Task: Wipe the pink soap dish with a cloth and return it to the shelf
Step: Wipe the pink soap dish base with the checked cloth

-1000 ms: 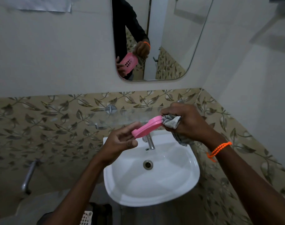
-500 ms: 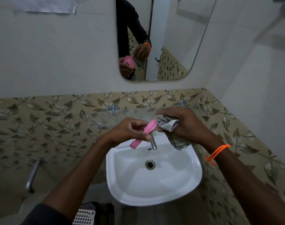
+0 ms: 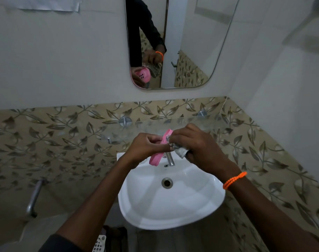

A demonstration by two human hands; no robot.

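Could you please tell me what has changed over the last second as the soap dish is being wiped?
The left hand turned the pink soap dish from nearly flat to steeply on edge, and the right hand brought the cloth closer against it. Both grips are unchanged, over the sink.

1. Both forearms are bare from elbow to hand.
2. An orange beaded bracelet (image 3: pixel 234 180), wound in several strands, circles the right wrist.
3. A dark sleeve edge (image 3: pixel 64 242) shows at the left elbow.
4. The mirror (image 3: pixel 191 42) shows dark clothing.
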